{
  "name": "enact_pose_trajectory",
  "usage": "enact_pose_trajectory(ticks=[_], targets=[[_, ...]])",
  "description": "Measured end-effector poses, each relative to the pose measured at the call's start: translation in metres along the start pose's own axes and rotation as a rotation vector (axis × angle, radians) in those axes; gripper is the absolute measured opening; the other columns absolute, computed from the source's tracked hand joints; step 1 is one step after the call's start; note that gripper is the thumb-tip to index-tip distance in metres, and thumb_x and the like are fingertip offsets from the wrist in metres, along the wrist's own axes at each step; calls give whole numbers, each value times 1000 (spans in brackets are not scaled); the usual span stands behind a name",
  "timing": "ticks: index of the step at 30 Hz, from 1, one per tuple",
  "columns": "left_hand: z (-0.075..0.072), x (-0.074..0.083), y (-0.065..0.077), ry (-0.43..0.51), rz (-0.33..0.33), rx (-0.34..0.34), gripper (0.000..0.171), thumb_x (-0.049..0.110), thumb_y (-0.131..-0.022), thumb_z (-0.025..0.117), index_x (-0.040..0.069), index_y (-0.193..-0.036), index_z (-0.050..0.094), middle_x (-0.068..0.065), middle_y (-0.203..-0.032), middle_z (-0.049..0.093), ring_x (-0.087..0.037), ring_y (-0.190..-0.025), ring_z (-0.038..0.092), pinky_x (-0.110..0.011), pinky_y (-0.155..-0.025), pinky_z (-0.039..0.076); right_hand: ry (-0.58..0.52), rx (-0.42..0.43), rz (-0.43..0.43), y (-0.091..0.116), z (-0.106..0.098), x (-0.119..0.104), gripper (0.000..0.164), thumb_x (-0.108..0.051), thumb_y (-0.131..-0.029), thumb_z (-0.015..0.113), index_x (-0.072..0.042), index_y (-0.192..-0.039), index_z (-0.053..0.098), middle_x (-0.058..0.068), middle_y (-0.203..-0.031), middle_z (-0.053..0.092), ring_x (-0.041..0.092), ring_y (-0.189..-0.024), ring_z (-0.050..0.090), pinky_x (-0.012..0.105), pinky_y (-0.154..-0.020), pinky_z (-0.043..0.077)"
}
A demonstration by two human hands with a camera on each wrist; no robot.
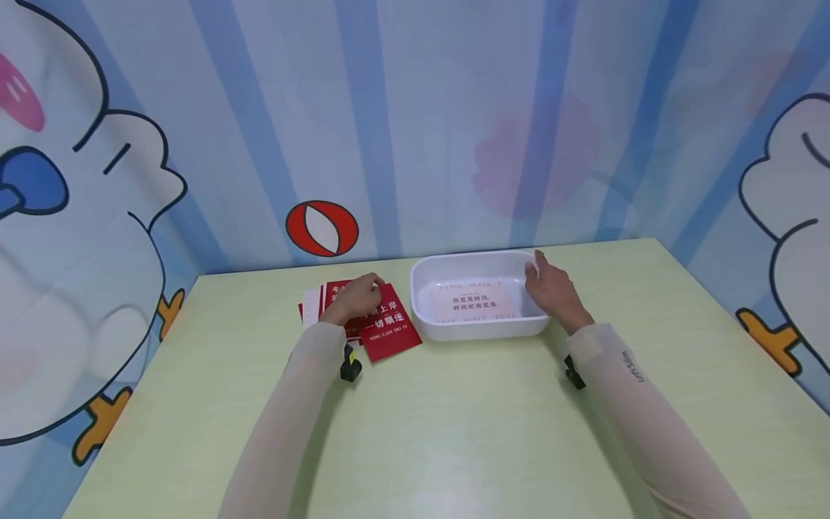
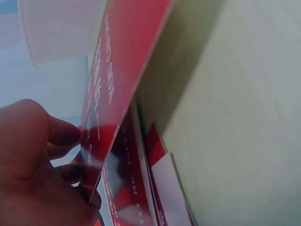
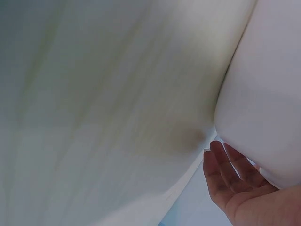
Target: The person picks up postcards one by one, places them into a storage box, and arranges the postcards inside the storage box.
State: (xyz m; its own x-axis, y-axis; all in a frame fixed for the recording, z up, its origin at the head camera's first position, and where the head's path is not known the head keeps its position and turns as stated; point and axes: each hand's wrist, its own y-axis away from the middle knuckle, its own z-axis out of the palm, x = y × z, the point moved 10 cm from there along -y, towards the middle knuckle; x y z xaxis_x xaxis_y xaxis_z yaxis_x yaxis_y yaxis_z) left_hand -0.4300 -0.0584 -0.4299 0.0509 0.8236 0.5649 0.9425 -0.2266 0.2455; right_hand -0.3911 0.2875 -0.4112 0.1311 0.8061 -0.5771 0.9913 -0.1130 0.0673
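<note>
A red card (image 1: 391,333) with white lettering is pinched in my left hand (image 1: 355,299), as the left wrist view shows; the card (image 2: 127,52) stands tilted above the others there. Beneath that hand lies a loose pile of several red and pale cards (image 1: 312,305), partly hidden by it. To the right is a white plastic tray (image 1: 480,331) with a pale pink printed card (image 1: 473,301) on its bottom. My right hand (image 1: 556,292) grips the tray's right end, thumb over the rim inside and fingers along the outer wall.
Both the cards and the tray are near the back edge of the pale yellow-green table (image 1: 441,432). Behind it rises a blue striped wall (image 1: 428,144) with cartoon figures. A small black device (image 1: 351,367) sits at the left wrist, another (image 1: 574,373) at the right.
</note>
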Motion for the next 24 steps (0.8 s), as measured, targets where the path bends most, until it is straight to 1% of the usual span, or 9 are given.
enact_pose_trajectory(ticks=[3,8,13,16,18,20,22,24], targets=[[-2,1,-2,27,21,17,44,24,-101,47,11,-143,46,-11,-145,51,-28,-125,50,-49,-109,45,2,3,-5,-1,-2,-1,65,-40,-107,16,-2,-158,2,29,-161,20,47,-148,23,57,-121,22],[-4,-1,-5,83,31,19,40,25,-102,47,11,-140,48,-11,-139,55,-28,-119,54,-48,-105,49,4,0,-9,-2,-4,-2,65,-40,-107,15,-2,-158,1,30,-160,20,48,-148,23,57,-121,22],[-3,-4,-6,137,17,3,35,26,-104,47,13,-137,49,-10,-133,56,-26,-115,55,-46,-101,52,-5,-2,-4,-2,-6,-4,63,-38,-108,15,-3,-158,1,29,-161,19,48,-148,22,58,-121,22],[-3,-4,-5,160,10,-4,33,26,-104,46,15,-135,49,-9,-129,57,-25,-112,56,-43,-98,54,-6,1,-12,-2,-8,-5,61,-33,-108,15,-3,-158,1,30,-160,21,48,-147,25,58,-120,25],[-1,-4,-4,167,6,-16,32,27,-104,45,15,-134,49,-9,-128,58,-24,-109,57,-40,-94,55,-9,-2,-16,-1,-8,-6,59,-29,-107,15,-3,-158,2,30,-159,22,48,-145,29,57,-118,30],[2,-4,-2,167,2,-31,32,27,-104,45,15,-134,49,-9,-127,58,-24,-107,58,-36,-89,56,-13,-7,-19,0,-7,-5,58,-25,-107,16,-3,-158,2,31,-159,24,47,-142,36,56,-113,36],[5,-5,0,161,-1,-44,32,27,-104,45,16,-134,48,-9,-126,58,-23,-106,59,-32,-83,55,-23,-19,-13,1,-4,-3,58,-22,-106,16,-3,-159,2,30,-159,23,46,-142,36,56,-112,37],[6,-5,2,148,8,-52,32,27,-104,45,15,-134,47,-9,-127,58,-22,-105,59,-31,-82,55,-37,-27,-5,1,-2,-1,59,-20,-105,18,-4,-159,1,29,-160,22,45,-145,32,55,-116,34]])
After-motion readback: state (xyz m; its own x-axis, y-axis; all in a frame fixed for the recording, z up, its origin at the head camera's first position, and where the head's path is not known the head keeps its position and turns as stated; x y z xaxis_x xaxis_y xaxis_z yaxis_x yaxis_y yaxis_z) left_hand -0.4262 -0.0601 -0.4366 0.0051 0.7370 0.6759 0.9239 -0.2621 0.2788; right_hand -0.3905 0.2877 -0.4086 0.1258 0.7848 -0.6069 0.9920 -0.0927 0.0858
